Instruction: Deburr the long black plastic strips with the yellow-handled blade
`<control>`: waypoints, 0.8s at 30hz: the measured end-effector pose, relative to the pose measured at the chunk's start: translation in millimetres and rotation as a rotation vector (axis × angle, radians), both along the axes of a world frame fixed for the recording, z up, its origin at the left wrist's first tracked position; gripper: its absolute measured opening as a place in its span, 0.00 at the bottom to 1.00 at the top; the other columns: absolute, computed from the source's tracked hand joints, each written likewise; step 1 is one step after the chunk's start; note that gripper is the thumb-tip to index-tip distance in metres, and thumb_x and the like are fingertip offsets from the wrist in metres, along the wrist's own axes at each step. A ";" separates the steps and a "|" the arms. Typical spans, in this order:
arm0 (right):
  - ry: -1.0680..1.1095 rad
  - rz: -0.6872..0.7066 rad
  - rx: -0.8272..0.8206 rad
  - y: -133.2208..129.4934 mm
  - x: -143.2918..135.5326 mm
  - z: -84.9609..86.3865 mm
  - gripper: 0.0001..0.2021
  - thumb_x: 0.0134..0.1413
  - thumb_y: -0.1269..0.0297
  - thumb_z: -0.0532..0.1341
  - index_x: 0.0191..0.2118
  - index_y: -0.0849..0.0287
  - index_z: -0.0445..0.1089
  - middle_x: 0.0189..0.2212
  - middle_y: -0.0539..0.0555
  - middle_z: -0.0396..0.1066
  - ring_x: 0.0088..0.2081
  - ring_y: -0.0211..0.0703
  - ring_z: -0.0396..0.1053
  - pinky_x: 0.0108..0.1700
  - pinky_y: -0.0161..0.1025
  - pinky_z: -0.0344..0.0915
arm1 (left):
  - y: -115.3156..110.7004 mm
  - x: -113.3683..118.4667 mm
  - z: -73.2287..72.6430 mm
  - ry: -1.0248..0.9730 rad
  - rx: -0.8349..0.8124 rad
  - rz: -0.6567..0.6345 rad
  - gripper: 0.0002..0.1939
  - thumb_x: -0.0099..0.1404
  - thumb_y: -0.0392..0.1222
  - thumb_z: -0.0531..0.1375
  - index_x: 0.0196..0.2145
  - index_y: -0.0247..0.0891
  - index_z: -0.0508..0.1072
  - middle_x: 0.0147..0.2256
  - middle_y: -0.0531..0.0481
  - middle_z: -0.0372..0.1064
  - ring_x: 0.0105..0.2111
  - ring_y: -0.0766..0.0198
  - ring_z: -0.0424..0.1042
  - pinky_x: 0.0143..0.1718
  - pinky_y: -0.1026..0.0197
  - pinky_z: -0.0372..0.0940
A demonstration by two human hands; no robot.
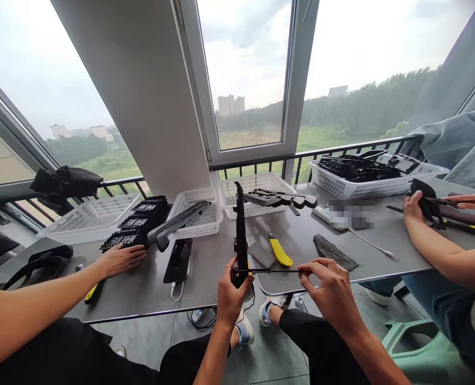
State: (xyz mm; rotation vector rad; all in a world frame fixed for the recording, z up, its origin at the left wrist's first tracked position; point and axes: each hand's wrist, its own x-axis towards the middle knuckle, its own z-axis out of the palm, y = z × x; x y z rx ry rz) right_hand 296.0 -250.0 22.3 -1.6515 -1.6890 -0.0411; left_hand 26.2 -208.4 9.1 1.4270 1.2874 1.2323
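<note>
Since only its lower end is gripped, the black part (241, 235) could tilt or slip from the left fingers (229, 269) if the thin rod (279, 271) pushes sideways. It rises upright above those fingers, closed around its base; the right fingers (314, 267) pinch the rod's outer end, the yellow cutter (280, 253) lying beyond, between both.

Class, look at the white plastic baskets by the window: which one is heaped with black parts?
The rightmost basket, beside the grey fabric. Black parts pile up across it; none of the rest is filled like that.
</note>
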 end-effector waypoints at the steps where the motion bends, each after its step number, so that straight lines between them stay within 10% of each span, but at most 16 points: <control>1: -0.048 0.012 -0.010 3.3 -2.5 1.7 0.14 0.71 0.56 0.59 0.43 0.50 0.82 0.39 0.54 0.84 0.54 0.60 0.75 0.60 0.58 0.59 | -0.1 0.2 0.6 0.001 -0.004 -0.005 0.40 0.63 0.61 0.73 0.66 0.39 0.72 0.45 0.43 0.83 0.44 0.48 0.82 0.51 0.50 0.73; 6: -0.269 0.152 -0.024 26.4 -32.3 14.2 0.07 0.68 0.69 0.63 0.38 0.52 0.79 0.37 0.53 0.84 0.53 0.61 0.76 0.66 0.64 0.54 | 1.3 1.5 0.5 0.013 -0.010 0.001 0.38 0.64 0.59 0.73 0.65 0.39 0.72 0.45 0.43 0.83 0.45 0.48 0.82 0.53 0.49 0.71; 12: -0.317 0.380 -0.079 48.3 -64.2 28.8 0.12 0.67 0.76 0.60 0.49 0.54 0.75 0.39 0.53 0.83 0.41 0.47 0.80 0.45 0.41 0.69 | 4.7 -0.6 -3.5 -0.037 -0.024 0.024 0.38 0.63 0.56 0.74 0.65 0.38 0.71 0.48 0.41 0.84 0.49 0.47 0.82 0.56 0.49 0.71; 15: -0.282 0.425 -0.041 51.7 -61.8 26.2 0.20 0.69 0.75 0.59 0.61 0.53 0.70 0.46 0.54 0.83 0.42 0.46 0.81 0.44 0.39 0.72 | 5.7 -1.2 -4.8 -0.066 -0.028 0.015 0.37 0.63 0.56 0.74 0.64 0.40 0.70 0.51 0.41 0.83 0.51 0.47 0.83 0.57 0.48 0.71; 24: -0.349 0.482 0.083 70.2 -46.1 22.7 0.13 0.74 0.73 0.59 0.58 0.54 0.73 0.42 0.54 0.81 0.43 0.46 0.81 0.45 0.39 0.72 | 6.2 1.0 -6.4 -0.061 -0.060 0.038 0.56 0.63 0.53 0.74 0.78 0.40 0.50 0.46 0.44 0.83 0.47 0.50 0.83 0.55 0.49 0.71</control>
